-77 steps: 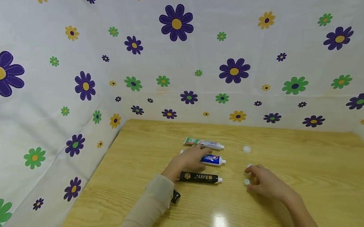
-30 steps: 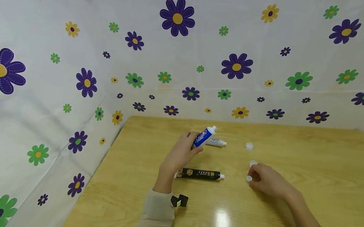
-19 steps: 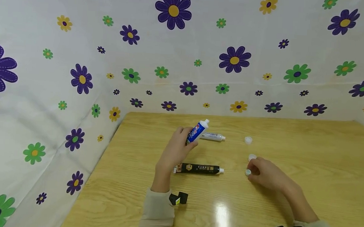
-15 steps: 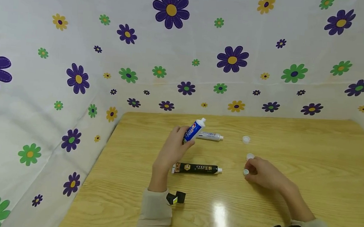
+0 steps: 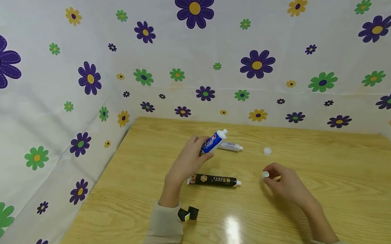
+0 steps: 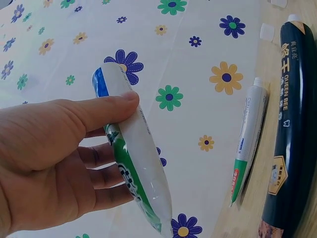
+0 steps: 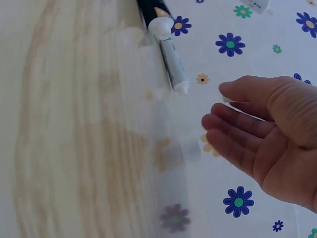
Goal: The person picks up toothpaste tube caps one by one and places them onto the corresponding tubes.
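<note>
My left hand [image 5: 187, 161] grips a blue, white and green toothpaste tube [image 5: 211, 143] above the table, tilted with its uncapped white nozzle up and to the right. In the left wrist view my thumb presses along the tube's white back [image 6: 136, 144]. My right hand [image 5: 290, 185] pinches a small white cap [image 5: 265, 174] between thumb and fingertips. The right wrist view shows only a sliver of that cap. A black toothpaste tube [image 5: 213, 180] lies nearest me, nozzle to the right. Behind the held tube lies a silver and green toothpaste tube [image 6: 247, 129], partly hidden in the head view.
Another white cap [image 5: 267, 151] lies on the wooden table [image 5: 330, 175], right of the silver tube's nozzle. A flower-print cloth [image 5: 220, 45] hangs along the back and left edges of the table.
My left hand has picked the blue tube off the table and tilted it nozzle-up. My right hand, earlier low beside two caps, has lifted one; the other is out of sight at the hand.
</note>
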Demonstrator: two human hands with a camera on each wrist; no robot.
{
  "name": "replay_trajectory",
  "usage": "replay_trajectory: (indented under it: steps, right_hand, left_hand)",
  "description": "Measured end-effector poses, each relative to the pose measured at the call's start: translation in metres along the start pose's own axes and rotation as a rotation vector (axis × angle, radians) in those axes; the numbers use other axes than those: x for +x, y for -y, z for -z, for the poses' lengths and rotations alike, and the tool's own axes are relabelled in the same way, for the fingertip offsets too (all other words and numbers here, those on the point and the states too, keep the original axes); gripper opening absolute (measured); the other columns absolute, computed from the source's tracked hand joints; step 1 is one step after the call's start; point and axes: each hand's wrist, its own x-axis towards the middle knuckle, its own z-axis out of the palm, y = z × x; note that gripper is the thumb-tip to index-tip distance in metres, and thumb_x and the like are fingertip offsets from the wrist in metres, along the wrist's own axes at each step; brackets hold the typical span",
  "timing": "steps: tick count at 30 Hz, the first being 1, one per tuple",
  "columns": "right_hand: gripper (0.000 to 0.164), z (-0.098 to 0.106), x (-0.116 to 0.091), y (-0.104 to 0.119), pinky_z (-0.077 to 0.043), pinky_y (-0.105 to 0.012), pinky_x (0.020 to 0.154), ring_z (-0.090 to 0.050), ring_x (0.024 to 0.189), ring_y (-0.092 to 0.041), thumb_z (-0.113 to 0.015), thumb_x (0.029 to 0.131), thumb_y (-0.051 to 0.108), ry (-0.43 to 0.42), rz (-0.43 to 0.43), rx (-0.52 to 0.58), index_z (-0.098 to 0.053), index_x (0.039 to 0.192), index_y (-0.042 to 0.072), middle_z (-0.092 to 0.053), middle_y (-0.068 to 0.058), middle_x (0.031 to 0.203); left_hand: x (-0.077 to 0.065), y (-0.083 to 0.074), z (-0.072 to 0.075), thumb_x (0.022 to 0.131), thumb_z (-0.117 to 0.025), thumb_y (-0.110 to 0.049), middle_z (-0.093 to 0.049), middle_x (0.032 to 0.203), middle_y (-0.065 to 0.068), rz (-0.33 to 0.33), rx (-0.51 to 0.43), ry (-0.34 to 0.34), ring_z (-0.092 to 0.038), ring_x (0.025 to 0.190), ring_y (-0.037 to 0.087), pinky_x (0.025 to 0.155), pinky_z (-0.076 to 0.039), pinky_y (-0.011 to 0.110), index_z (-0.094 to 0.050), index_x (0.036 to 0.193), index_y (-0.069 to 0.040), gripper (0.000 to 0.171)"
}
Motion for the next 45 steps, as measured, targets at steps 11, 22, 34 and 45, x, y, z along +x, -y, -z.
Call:
replay_trajectory:
  steps: [11, 22, 34, 45]
  right_hand:
    - [0.016, 0.002, 0.006, 0.025, -0.055, -0.023, 0.07, -0.064, 0.083, -0.006, -0.07, 0.093, 0.011, -0.189, 0.019, 0.114, -0.065, 0.106, 0.003, -0.071, -0.008, 0.095]
    - [0.018, 0.007, 0.005, 0.034, -0.054, -0.024, 0.061, -0.064, 0.073, -0.01, -0.072, 0.091, 0.011, -0.192, -0.016, 0.215, -0.064, 0.106, 0.002, -0.07, -0.008, 0.088]
    - [0.02, 0.016, 0.005, 0.033, -0.052, -0.024, 0.058, -0.064, 0.072, -0.009, -0.074, 0.09, 0.013, -0.202, -0.041, 0.173, -0.064, 0.105, 0.004, -0.07, -0.009, 0.087]
    - [0.019, 0.025, 0.004, 0.025, -0.059, -0.032, 0.063, -0.07, 0.069, -0.017, -0.073, 0.09, 0.008, -0.133, -0.088, 0.249, -0.062, 0.102, -0.001, -0.073, -0.012, 0.083]
  left_hand:
    - [-0.005, -0.002, 0.008, 0.098, -0.065, -0.019, -0.051, 0.126, 0.016, -0.016, -0.014, 0.008, -0.054, 0.107, 0.029, 0.091, -0.052, 0.045, -0.048, 0.144, -0.005, 0.051]
    - [-0.006, -0.008, 0.006, 0.097, -0.066, -0.02, -0.051, 0.125, 0.015, -0.027, -0.019, 0.037, -0.054, 0.107, 0.028, 0.092, -0.052, 0.043, -0.047, 0.144, -0.005, 0.052]
    - [-0.005, -0.013, 0.001, 0.098, -0.065, -0.021, -0.052, 0.127, 0.016, -0.087, 0.035, 0.103, -0.054, 0.106, 0.027, 0.091, -0.052, 0.043, -0.048, 0.144, -0.005, 0.051]
    - [0.0, -0.013, -0.008, 0.099, -0.064, -0.022, -0.051, 0.132, 0.015, -0.121, 0.084, 0.17, -0.053, 0.111, 0.027, 0.095, -0.051, 0.043, -0.046, 0.146, -0.005, 0.053]
